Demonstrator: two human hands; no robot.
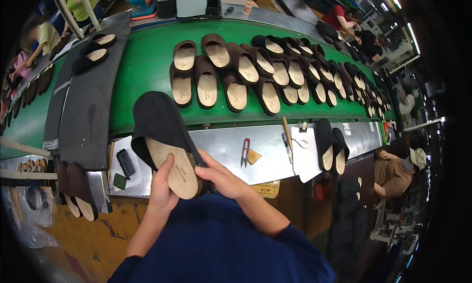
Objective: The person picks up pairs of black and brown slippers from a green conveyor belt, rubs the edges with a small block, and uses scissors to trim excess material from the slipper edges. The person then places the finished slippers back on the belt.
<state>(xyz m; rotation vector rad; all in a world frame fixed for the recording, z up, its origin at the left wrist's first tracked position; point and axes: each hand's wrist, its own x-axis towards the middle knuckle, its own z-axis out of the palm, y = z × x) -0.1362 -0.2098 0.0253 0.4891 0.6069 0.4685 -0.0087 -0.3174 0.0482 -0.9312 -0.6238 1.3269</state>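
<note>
A long green work surface [142,61] runs across the room, curving with the lens and edged in grey metal. A shiny metal bench [221,140] lines its near side, and a dark textured panel [88,120] crosses it at left. Below the bench lies a chipped yellow-brown surface [118,234]. Pale posts [69,15] rise at upper left; bright strip lights [413,38] glow at upper right against dim surroundings.

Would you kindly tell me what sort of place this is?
Probably a footwear factory: many brown and black slippers lie along a green conveyor, and small snips rest on the metal worktop.
</note>
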